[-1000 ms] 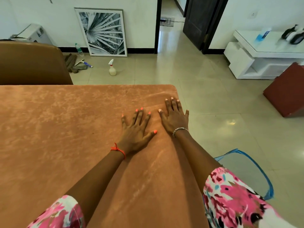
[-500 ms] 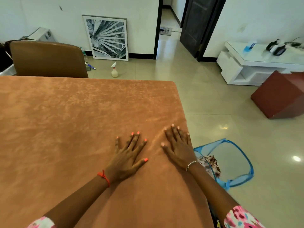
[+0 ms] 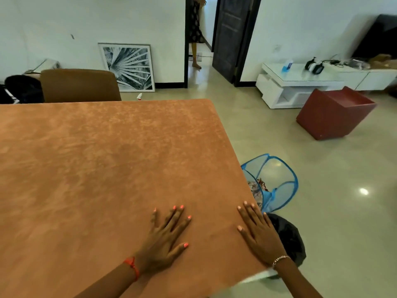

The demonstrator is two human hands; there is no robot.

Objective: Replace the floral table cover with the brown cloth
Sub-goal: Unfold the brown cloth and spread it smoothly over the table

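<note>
Hands (image 3: pixel 165 239) (image 3: pixel 258 235) wider apart on brown cloth (image 3: pixel 107 168)

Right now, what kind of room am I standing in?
Probably a home living-dining room: a table under the brown cloth with a chair, a low white media unit, and a blue mesh laundry hamper.

Your tabletop (image 3: pixel 261 276) lies under the cloth (image 3: pixel 107 168), with only a white corner bare nearest you. Your left hand (image 3: pixel 163 239) and right hand (image 3: pixel 260 235) rest flat on the cloth.
</note>
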